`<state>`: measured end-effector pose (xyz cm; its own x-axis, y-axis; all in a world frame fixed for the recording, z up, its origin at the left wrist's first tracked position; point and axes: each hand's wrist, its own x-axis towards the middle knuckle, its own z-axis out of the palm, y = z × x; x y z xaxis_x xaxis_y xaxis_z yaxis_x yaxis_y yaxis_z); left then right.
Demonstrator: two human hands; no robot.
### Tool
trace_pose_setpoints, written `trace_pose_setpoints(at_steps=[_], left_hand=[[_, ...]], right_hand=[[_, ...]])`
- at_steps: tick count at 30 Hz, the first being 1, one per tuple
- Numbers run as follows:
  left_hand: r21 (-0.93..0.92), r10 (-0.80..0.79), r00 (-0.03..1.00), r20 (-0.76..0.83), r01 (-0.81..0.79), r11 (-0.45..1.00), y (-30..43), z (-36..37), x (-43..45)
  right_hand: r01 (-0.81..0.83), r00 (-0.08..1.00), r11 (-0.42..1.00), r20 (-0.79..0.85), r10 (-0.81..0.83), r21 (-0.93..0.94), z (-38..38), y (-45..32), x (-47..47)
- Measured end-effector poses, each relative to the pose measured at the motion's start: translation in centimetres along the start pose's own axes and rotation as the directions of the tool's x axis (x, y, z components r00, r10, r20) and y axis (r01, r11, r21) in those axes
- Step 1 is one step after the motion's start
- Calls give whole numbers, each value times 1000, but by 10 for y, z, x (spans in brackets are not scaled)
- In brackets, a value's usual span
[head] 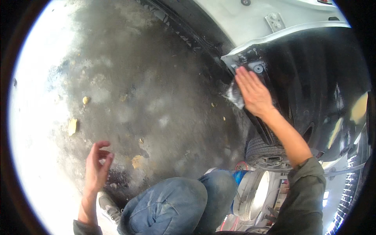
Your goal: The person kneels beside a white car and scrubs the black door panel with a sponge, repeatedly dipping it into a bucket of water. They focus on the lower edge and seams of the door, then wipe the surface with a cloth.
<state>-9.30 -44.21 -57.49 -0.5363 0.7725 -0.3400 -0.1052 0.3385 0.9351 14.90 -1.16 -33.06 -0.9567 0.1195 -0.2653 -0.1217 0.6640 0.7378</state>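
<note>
My right hand (255,95) lies flat, fingers straight and together, against the edge of a black car body panel (317,67). Whether anything is under the palm is hidden. Just above the fingertips, a round washer-like fitting (258,69) sits in a dull grey patch. Whitish, scuffed material (235,95) shows beside the hand; I cannot tell whether it is part of the panel. My left hand (99,164) hangs over the concrete floor (164,88) with curled fingers apart and nothing in them.
White car bodywork (241,20) with a bolted metal bracket (275,22) adjoins the black panel. A tyre (261,148) is below it. Beside my knee (176,202) are a white bucket (245,194) and a red hose (241,165). Yellowish scraps (72,127) lie on the floor.
</note>
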Motion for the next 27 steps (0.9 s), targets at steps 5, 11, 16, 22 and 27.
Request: trace_pose_setpoints(at_steps=[5, 11, 16, 22, 27], left_hand=[[-15, 35, 998, -50, -36, 999, -7, 8, 3], [-60, 182, 980, 81, -178, 982, 29, 45, 19], [-94, 135, 988, 79, -128, 987, 6, 29, 2], [-87, 158, 987, 0, -158, 984, -1, 11, 6], [-71, 14, 998, -66, -18, 997, -61, -24, -25]], right_hand=[[175, 984, 976, 46, -171, -131, -18, 36, 5], [150, 984, 948, -50, -171, -279, -36, 23, 63], [305, 941, 888, 252, -225, -345, -14, 20, 36], [175, 975, 872, 201, -90, -457, -19, 6, 94], [376, 896, 828, 392, -210, -416, -21, 17, 59]])
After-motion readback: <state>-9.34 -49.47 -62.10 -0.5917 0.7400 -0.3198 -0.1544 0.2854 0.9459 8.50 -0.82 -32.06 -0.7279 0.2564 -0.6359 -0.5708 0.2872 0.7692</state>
